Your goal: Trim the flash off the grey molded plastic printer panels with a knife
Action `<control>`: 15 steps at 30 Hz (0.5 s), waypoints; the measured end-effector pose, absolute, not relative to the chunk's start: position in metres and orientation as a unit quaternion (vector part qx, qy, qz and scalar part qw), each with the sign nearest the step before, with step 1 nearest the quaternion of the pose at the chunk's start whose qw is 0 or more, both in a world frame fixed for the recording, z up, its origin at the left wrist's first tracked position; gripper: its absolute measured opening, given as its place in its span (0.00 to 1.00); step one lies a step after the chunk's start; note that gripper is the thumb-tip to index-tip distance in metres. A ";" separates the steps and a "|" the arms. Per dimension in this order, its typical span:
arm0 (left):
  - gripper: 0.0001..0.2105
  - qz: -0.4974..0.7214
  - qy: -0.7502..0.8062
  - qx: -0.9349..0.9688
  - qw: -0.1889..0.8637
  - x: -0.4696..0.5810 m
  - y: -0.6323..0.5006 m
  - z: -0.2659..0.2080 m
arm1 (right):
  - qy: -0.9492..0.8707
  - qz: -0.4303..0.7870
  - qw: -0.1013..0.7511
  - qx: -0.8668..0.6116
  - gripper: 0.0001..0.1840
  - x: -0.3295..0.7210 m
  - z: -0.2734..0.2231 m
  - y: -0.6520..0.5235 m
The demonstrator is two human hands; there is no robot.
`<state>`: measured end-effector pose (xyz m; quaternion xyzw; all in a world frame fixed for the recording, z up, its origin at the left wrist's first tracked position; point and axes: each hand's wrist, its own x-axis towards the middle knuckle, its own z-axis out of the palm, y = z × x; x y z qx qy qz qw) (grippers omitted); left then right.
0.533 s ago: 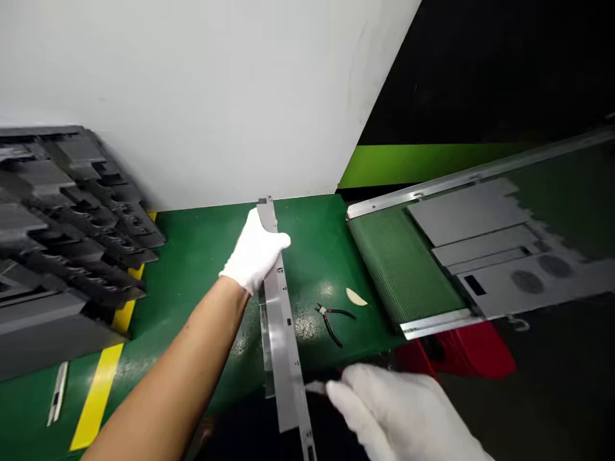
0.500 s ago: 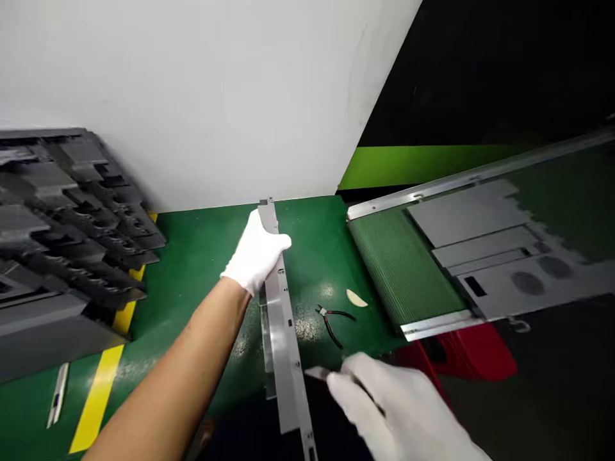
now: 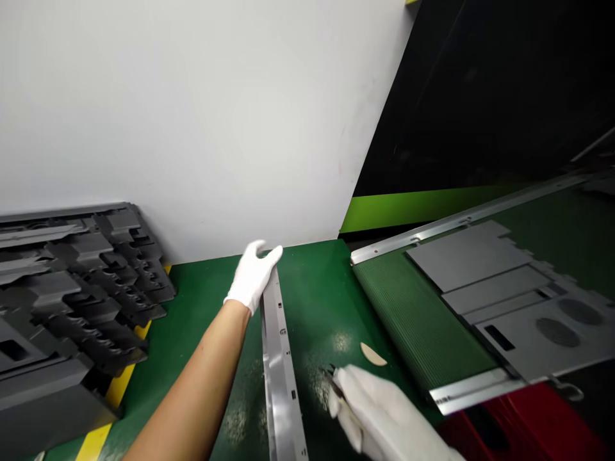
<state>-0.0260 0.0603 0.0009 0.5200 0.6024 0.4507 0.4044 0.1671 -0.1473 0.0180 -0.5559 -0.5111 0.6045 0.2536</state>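
My left hand (image 3: pixel 252 275), in a white glove, is at the far end of a long, narrow grey panel (image 3: pixel 283 384) with small slots along its edge. The palm lies against that end, thumb and forefinger curved apart around it. My right hand (image 3: pixel 379 410), also gloved, is closed around a small knife (image 3: pixel 339 389) whose blade points up and left. It is low over the bench, where the pliers lie; only their dark tip (image 3: pixel 331 369) shows past the fingers. A pale half-moon piece (image 3: pixel 373 355) lies just beyond my right hand.
Stacked dark grey moulded panels (image 3: pixel 91 288) stand on the left, by a yellow stripe (image 3: pixel 120 387) on the green bench (image 3: pixel 202 301). To the right, a ribbed green conveyor (image 3: pixel 408 320) carries a flat grey panel (image 3: pixel 475 256). Something red (image 3: pixel 542 416) is below it; a white wall (image 3: pixel 216 128) rises behind.
My left hand has slid to the far end of the panel, its fingers opening wider. My right hand has moved with the knife from beside the panel to over the pliers. The view has tilted up.
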 end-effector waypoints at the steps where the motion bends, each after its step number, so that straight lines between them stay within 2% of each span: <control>1: 0.20 0.439 0.558 0.525 0.470 -0.025 0.066 -0.001 | -0.546 0.572 0.265 -0.552 0.28 0.169 0.022 -0.134; 3: 0.19 0.424 0.498 0.511 0.558 -0.020 0.072 -0.005 | -0.622 0.486 0.257 -0.558 0.28 0.171 0.030 -0.102; 8: 0.23 0.457 0.476 0.425 0.620 -0.008 0.070 -0.013 | -0.748 0.241 0.161 -0.597 0.28 0.163 0.041 -0.016; 12: 0.21 0.458 0.474 0.375 0.652 -0.009 0.069 -0.008 | -0.755 0.152 0.052 -0.636 0.32 0.152 0.047 0.026; 15: 0.21 0.464 0.478 0.361 0.653 -0.011 0.068 -0.006 | -0.763 0.117 0.006 -0.635 0.33 0.147 0.052 0.037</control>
